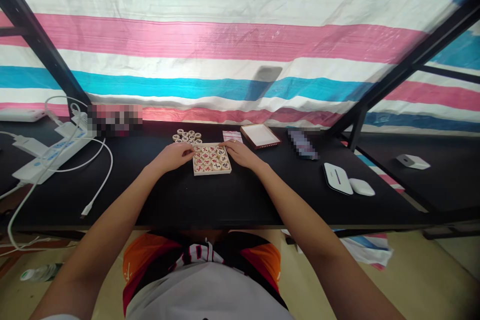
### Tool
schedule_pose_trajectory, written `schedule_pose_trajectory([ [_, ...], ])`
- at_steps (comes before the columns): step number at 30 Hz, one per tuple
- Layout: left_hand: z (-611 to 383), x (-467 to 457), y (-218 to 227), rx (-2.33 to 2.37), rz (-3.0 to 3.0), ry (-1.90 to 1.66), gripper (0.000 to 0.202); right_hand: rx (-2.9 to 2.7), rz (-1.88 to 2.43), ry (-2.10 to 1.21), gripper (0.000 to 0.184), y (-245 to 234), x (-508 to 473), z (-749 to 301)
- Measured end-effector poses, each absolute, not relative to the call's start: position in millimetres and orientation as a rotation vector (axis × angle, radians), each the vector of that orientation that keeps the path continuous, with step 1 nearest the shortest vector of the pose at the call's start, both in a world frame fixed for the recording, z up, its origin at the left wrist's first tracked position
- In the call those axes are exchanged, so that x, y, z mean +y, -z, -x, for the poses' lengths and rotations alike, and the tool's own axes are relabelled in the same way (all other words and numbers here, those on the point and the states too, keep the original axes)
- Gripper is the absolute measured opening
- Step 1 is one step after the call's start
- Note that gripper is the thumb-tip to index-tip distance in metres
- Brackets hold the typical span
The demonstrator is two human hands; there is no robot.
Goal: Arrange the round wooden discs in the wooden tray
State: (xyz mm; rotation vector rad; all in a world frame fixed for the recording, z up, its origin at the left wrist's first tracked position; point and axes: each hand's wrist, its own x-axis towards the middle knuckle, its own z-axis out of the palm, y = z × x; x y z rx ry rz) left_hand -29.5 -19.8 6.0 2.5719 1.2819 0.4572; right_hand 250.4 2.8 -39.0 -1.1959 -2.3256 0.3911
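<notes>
A shallow white box (212, 172) of round Chinese chess pieces (205, 155) lies on the black desk in front of me. The pieces stand in rows with red and dark characters face up. My left hand (175, 156) is at the box's left side, its curled fingertips on the upper left edge. At the upper right corner, my right hand (243, 154) has its fingers bent over the rim, touching the box. More chess pieces (187, 136) sit in a group on the desk behind my left hand, partly hidden by it.
Behind the box lie a printed paper (232, 136) and a shallow brown-edged lid (260, 135). A phone (302, 144), a white device (338, 178) and a white rounded case (362, 187) are to the right. A power strip (52, 155) with white cables occupies the left.
</notes>
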Motion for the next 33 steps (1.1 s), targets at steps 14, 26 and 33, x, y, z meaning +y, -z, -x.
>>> schedule_pose_trajectory([
  [14,27.0,-19.8,1.2,1.175,-2.575,-0.457,0.030,-2.317,1.214,-0.380,0.031,31.3,-4.6,-248.5],
  [26,21.7,-23.5,1.3,1.149,-2.644,-0.490,0.029,-2.319,1.244,-0.391,0.037,29.5,-7.7,-248.8],
  [33,3.9,-40.1,-1.6,0.933,-2.759,-0.598,0.038,-2.307,1.246,-0.409,0.039,29.3,-8.6,-247.7],
])
